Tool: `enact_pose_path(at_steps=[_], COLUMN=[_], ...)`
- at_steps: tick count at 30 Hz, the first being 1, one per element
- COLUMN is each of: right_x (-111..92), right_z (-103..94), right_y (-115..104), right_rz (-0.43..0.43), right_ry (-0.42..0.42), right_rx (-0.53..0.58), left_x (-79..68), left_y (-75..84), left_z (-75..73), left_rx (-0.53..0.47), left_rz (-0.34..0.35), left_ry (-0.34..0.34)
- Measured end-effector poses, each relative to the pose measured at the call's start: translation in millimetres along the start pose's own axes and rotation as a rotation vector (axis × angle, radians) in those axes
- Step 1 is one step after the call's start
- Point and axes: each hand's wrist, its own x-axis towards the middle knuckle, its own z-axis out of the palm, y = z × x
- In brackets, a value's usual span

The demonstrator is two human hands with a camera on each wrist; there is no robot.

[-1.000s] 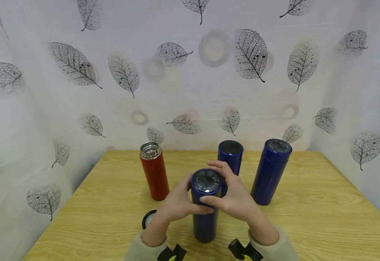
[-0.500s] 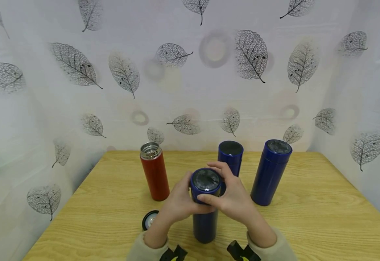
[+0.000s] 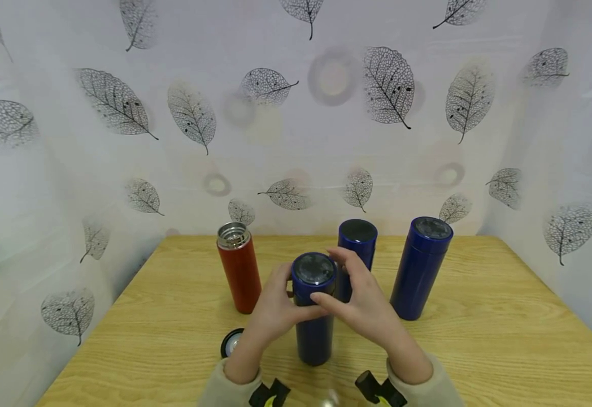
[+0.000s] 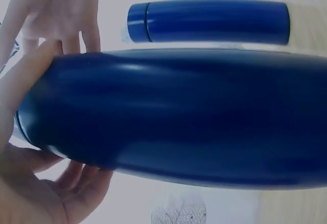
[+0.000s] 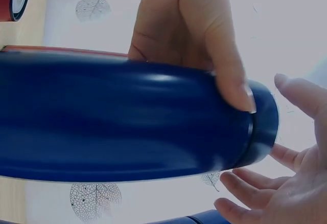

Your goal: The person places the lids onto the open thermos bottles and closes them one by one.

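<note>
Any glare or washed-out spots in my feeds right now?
Head view: leaf-print backdrop clear, small bright blur low between the sleeves, cause unclear; left wrist: pale highlight on the held blue bottle, backdrop bleached; right wrist: similar highlight, backdrop bleached, bottle outline bowed.

No text, label, brand, number or sign could be read in any view; the dark, glossy lid top (image 3: 314,268) of the held blue bottle (image 3: 314,339) was blurred by reflections, so faint marks there could not be ruled out.
</note>
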Motion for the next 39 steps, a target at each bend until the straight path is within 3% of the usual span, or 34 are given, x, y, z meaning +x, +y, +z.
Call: enact_pose_path(at_steps=[5,12,16,20,28,39], right_x=[0.0,1.0,0.8,0.3,-0.1,-1.3], right_z=[-0.5,1.4,3.2,3.7,3.1,6.0], right_y=[0.3,0.9,1.6,0.7,-2.5,0.5], right_rz=[0.01,0.022,0.011,0.016,0.016,-0.007], right_ry=[0.019,0.012,0.001,-0.004,-0.052,-0.076], right_rx=[-0.034,-0.045,-0.041,-0.07,-0.092,-0.088], left_x=[4.6,14.1,19.3,21.5,23.7,24.2], left_y=[-3.6,-18.3,-29.1,-35.1,-40.0,-39.6], left_z=[-2.7,-0.8,0.5,0.9,-0.6,-0.5], left_rx=[0.061,0.02,-0.024,-0.061,0.094,0.062], left_rz=[-0.018,0.076,0.114,0.155,0.21,0.179], left_ry=[0.14,0.337,0.417,0.443,0.485,0.463])
